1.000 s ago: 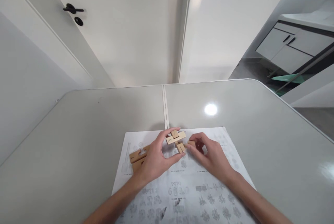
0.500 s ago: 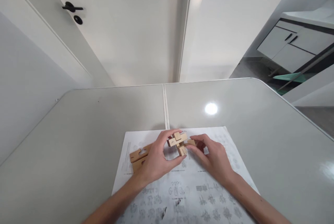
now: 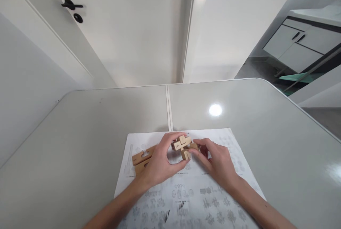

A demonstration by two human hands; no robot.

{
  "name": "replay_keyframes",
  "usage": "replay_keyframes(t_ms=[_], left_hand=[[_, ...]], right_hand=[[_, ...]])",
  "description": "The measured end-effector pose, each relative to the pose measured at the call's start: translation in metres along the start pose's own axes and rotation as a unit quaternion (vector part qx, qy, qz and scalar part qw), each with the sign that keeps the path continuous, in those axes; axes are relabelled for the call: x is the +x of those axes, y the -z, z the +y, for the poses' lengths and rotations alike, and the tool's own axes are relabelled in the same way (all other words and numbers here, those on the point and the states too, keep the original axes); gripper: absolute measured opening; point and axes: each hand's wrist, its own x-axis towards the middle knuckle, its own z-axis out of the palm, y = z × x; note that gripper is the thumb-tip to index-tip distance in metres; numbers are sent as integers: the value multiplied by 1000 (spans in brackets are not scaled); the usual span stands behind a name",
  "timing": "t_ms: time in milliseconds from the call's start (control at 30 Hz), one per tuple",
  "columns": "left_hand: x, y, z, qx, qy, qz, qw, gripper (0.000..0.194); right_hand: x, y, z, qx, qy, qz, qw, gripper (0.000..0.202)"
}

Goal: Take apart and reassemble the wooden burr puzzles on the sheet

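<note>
Between thumb and fingers, my left hand [image 3: 162, 159] grips a partly joined wooden burr puzzle [image 3: 180, 145] of crossed notched sticks, some with dark marks on them. My right hand [image 3: 217, 158] pinches a light wooden puzzle piece [image 3: 194, 146] at the puzzle's right side; my thumb tip reaches up to the puzzle. Whether that piece sits inside the joint is hidden by my fingers. Beside my left wrist, two loose notched wooden pieces [image 3: 139, 157] lie on the paper, partly covered by the hand.
A printed instruction sheet [image 3: 183, 193] with rows of puzzle drawings lies under my hands on the pale table [image 3: 80, 133]. A seam [image 3: 168, 108] runs across the tabletop. Beyond stand a white door with a black handle [image 3: 71, 5] and a white cabinet [image 3: 298, 44] at right.
My right hand has shifted slightly left, bringing its wooden piece closer against the puzzle. The left hand holds nearly the same place, with the puzzle turned a little.
</note>
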Motion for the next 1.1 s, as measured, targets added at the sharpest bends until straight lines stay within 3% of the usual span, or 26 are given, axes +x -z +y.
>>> replay_keyframes(t_ms=[233,600,833,1100], left_hand=[[1,-2,-2,3,-15,7,1000,59],[1,2,2,-7,18,-9,1000,59],[1,2,1,-11,17,-6,1000,62],[1,1,1,0,13,-4,1000,60]], right_hand=[[1,1,-1,0,7,-1,1000,29],[-2,0,0,48,-73,-36,996,32],[0,2,0,41,-76,-20,996,32],[3,5,-6,132,-123,-43,983,26]])
